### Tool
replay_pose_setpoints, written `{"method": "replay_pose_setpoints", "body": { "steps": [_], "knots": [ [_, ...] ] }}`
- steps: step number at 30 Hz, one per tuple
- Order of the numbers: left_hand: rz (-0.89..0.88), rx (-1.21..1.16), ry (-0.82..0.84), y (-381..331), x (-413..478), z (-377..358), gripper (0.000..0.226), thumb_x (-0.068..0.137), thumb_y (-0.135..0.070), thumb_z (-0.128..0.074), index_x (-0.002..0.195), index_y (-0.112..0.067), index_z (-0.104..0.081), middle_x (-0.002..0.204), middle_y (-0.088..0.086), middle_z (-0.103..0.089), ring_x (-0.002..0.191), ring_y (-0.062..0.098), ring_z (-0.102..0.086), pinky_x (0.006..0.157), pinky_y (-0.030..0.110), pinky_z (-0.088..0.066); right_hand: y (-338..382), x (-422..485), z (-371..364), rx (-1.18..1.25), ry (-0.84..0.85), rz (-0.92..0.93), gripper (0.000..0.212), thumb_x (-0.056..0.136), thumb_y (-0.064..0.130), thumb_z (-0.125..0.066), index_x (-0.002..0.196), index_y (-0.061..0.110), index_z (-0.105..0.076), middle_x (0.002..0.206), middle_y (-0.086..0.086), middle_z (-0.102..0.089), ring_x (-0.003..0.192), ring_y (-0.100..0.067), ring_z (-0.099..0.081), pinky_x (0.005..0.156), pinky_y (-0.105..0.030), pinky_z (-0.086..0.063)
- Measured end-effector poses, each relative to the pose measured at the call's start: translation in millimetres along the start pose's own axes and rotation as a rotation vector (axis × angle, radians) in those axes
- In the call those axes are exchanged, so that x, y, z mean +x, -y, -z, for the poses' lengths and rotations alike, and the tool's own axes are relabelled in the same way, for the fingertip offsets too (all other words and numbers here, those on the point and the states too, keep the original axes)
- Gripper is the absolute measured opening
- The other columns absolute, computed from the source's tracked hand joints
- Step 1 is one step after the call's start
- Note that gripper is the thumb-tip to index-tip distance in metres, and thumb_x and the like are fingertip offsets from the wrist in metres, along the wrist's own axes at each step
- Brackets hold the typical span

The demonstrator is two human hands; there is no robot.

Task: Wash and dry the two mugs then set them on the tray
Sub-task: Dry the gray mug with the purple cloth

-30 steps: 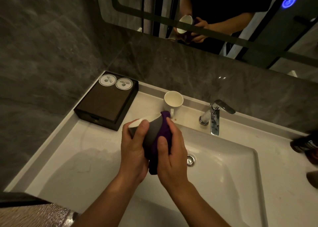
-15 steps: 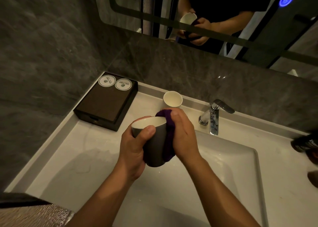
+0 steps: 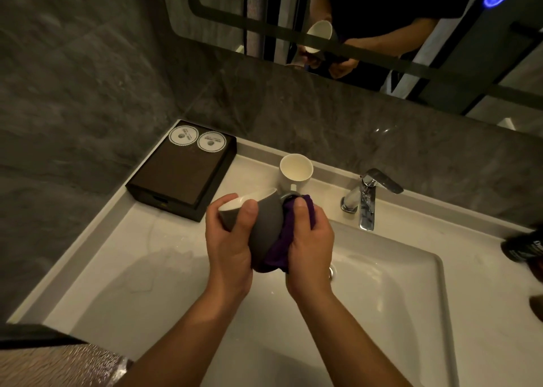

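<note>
While the left hand (image 3: pixel 227 248) grips the grey mug (image 3: pixel 261 225) near the middle of the frame, fingers closed around its side and thumb across the wall near the rim, the mug lies tilted with its mouth toward the left. The right hand (image 3: pixel 310 244) is closed on a purple cloth (image 3: pixel 283 239), pressing it against the mug's base and handle. A white mug (image 3: pixel 295 173) stands upright on the tabletop (image 3: pixel 123 257) just above them. The dark tray (image 3: pixel 182 170) sits at upper left, the tap (image 3: pixel 367 198) to the right.
</note>
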State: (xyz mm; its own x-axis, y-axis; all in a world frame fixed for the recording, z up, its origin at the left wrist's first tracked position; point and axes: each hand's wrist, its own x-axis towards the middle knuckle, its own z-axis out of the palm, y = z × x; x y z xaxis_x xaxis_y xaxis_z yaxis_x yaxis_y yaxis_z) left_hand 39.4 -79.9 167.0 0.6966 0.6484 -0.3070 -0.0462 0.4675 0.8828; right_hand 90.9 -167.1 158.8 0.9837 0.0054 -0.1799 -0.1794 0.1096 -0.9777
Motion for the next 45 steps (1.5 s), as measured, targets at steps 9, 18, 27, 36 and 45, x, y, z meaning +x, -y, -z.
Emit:
{"method": "replay_pose_setpoints", "body": {
  "steps": [9,18,27,36,45],
  "knots": [
    [0.168,0.05,0.107,-3.0,7.7,3.0,0.069,0.058,-0.051,-0.093,0.113,-0.013,-0.077,0.11,0.015,-0.078,0.102,0.035,-0.077,0.074,0.04,-0.064,3.8,23.0,16.9,-0.287,0.143,0.403,0.028,0.094,0.05,-0.052,0.109,0.028,-0.063,0.092,0.027,-0.068,0.088,-0.001,-0.066,0.066,-0.013,-0.052],
    [0.106,-0.069,0.033,13.6,22.6,-3.7,0.106,0.05,-0.043,-0.093,0.143,-0.009,-0.054,0.135,0.024,-0.062,0.11,0.035,-0.071,0.079,0.043,-0.064,-13.2,1.3,6.2,0.405,0.06,-0.399,0.048,0.078,0.063,-0.067,0.109,0.028,-0.077,0.112,-0.008,-0.078,0.097,-0.024,-0.076,0.072,-0.039,-0.063],
    [0.0,0.147,0.32,29.7,45.2,2.7,0.103,0.043,-0.071,-0.094,0.132,-0.03,-0.064,0.125,0.003,-0.072,0.117,0.033,-0.071,0.085,0.042,-0.064,-18.2,30.0,28.8,0.443,0.26,-0.909,0.038,0.077,0.032,-0.078,0.11,0.015,-0.078,0.111,-0.026,-0.075,0.101,-0.05,-0.072,0.09,-0.065,-0.056],
    [0.035,0.639,0.525,28.3,55.7,-6.4,0.069,0.056,-0.081,-0.075,0.118,-0.073,-0.046,0.117,-0.038,-0.058,0.114,-0.005,-0.061,0.077,0.011,-0.057,-35.8,53.1,40.9,0.213,0.044,-0.352,0.032,0.086,0.041,-0.072,0.108,0.019,-0.077,0.116,-0.019,-0.073,0.116,-0.043,-0.065,0.095,-0.056,-0.056],
    [-0.027,0.71,0.152,55.9,77.6,-31.5,0.071,0.06,-0.051,-0.091,0.116,-0.043,-0.048,0.104,-0.025,-0.055,0.094,0.006,-0.06,0.072,0.018,-0.05,-74.4,93.2,39.9,-0.074,-0.113,-0.083,0.021,0.104,0.03,-0.057,0.117,0.029,-0.073,0.113,0.005,-0.076,0.108,-0.019,-0.071,0.093,-0.04,-0.059]
  ]
}}
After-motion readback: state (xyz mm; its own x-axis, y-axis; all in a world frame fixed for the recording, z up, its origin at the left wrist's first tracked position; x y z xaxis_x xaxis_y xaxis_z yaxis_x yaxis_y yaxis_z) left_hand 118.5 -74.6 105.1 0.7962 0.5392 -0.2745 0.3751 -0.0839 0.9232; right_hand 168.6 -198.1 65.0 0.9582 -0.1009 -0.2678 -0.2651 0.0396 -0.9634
